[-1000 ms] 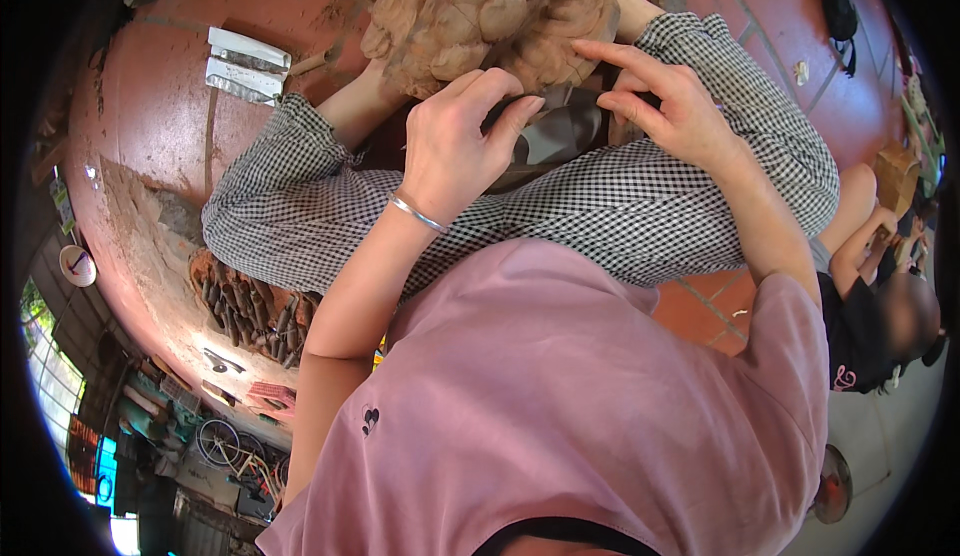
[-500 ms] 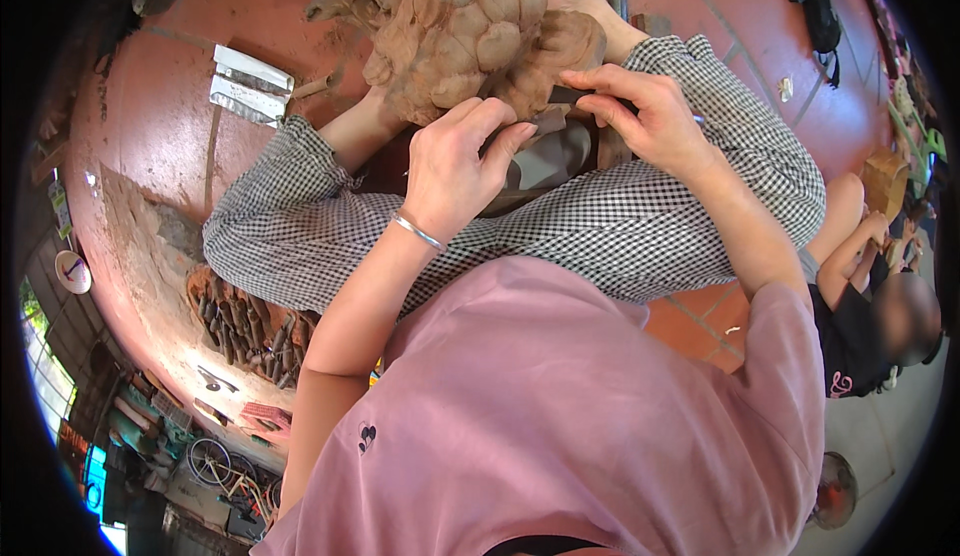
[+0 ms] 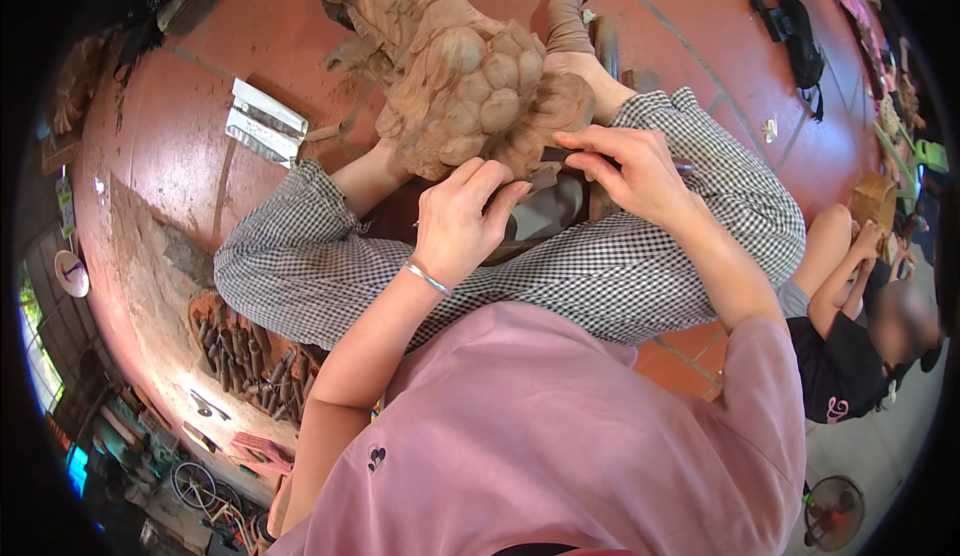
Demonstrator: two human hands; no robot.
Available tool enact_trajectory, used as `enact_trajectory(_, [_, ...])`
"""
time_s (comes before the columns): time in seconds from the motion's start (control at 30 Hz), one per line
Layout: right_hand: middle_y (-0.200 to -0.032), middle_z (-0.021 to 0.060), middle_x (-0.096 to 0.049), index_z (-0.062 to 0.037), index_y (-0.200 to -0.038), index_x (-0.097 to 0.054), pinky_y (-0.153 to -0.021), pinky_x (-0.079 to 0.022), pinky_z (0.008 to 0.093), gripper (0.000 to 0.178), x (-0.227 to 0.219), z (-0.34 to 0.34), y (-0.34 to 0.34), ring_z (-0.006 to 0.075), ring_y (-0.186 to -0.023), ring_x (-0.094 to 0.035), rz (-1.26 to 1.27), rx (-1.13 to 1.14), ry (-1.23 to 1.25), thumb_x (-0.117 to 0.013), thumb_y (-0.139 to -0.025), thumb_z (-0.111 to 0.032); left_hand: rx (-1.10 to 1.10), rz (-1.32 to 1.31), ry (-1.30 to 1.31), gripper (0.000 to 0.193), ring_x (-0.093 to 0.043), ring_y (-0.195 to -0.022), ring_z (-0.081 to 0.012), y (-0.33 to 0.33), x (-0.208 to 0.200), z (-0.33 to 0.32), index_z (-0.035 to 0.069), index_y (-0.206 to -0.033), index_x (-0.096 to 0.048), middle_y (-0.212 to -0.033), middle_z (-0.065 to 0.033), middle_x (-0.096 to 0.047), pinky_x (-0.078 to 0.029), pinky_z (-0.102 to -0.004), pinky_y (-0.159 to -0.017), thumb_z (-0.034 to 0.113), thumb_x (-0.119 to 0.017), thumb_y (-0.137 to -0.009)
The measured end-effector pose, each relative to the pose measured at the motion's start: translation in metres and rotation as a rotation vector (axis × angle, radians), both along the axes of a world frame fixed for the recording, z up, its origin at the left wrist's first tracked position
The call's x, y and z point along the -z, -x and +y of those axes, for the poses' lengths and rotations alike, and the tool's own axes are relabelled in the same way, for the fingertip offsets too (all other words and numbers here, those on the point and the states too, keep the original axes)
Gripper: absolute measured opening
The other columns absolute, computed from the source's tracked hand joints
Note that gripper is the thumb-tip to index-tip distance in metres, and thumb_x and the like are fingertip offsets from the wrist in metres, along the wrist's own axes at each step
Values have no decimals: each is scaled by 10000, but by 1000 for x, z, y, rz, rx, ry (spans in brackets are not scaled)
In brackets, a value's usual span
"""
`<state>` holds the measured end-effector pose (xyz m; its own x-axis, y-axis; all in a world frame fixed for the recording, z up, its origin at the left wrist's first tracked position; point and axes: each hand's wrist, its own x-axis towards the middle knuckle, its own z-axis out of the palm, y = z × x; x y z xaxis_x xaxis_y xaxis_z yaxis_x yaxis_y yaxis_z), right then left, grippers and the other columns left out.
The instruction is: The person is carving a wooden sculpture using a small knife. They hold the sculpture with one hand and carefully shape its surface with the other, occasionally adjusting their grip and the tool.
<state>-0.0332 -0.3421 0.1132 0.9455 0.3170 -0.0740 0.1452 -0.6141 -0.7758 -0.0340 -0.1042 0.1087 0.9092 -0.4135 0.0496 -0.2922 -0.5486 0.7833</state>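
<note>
A brown carved wooden sculpture (image 3: pixel 470 86), with a figure at its far end and rounded lobes nearer me, lies between my bare feet. Just at its near edge, my left hand (image 3: pixel 462 214) is closed in a pinch against a small brownish-grey flat piece (image 3: pixel 543 176) that looks like sandpaper. My right hand (image 3: pixel 635 174) is also pinched, beside the sculpture's right lobe; whatever its fingertips hold is too small to make out. Grey sheets (image 3: pixel 550 211) lie below the hands, between my legs.
Several chisel-like tools (image 3: pixel 250 356) lie on the floor at the left. A white printed packet (image 3: pixel 265 121) sits left of the sculpture. A black bag (image 3: pixel 790 31) is at the far right. Another person (image 3: pixel 850 326) sits at right, near a fan (image 3: pixel 833 513).
The view has tilted, so more of the sculpture's far end shows and everything sits lower. Both hands keep nearly the same pinched pose near the sculpture.
</note>
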Motion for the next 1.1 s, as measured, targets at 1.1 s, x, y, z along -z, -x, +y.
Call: enact_trajectory(1.1, [-746,65,-709,-113,-1259,-632,-599,-528,310,391,-25,0,9,206,-625,-677,2,-61,78,-682,-876,-172,-49,-93,58,152,-600,-626,-312,6,-7,0,46,-815,-606,-737,-112,-578,-468,-386,-537,134,-730,-822])
